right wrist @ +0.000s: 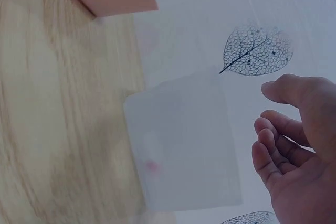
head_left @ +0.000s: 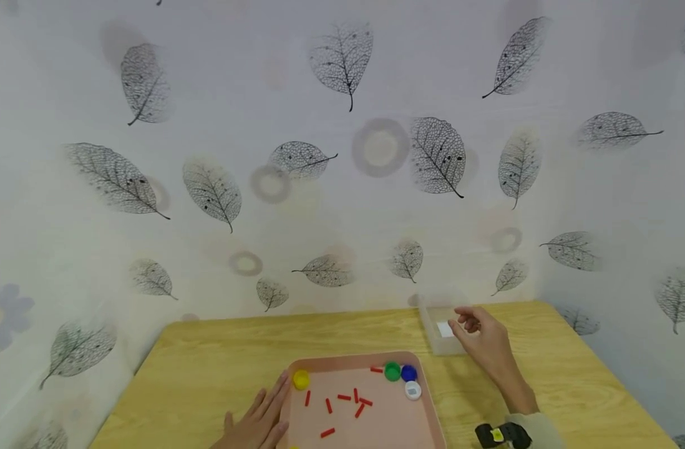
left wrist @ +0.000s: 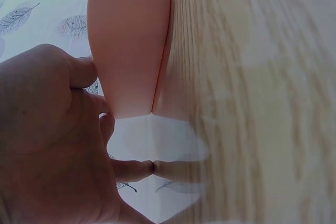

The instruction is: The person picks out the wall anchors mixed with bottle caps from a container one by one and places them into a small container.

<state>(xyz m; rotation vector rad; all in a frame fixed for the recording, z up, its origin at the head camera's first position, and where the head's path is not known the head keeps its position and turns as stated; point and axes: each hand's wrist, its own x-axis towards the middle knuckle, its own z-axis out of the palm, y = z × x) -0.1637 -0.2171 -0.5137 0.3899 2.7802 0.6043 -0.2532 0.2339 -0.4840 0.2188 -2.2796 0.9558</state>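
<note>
My left hand (head_left: 258,421) lies at the left side of a pink tray (head_left: 437,430), its fingers stretched out and touching the rim. In the left wrist view, the fingers of that hand (left wrist: 58,145) meet the tray's outer wall (left wrist: 131,40). My right hand (head_left: 485,343) hovers over a clear plastic box (head_left: 453,347) with a white patch inside. Its fingers are loosely bent and the thumb stands apart from them. The right wrist view shows nothing between thumb and fingers of this hand (right wrist: 299,135), beside the translucent box (right wrist: 184,145).
Several short red sticks (head_left: 344,397) lie scattered in the tray. Round yellow (head_left: 301,380), green (head_left: 392,371), blue (head_left: 409,373) and white caps (head_left: 413,390) sit near its far corners. A wood-grain table (head_left: 219,349) meets a leaf-patterned wall (head_left: 331,218) at the back.
</note>
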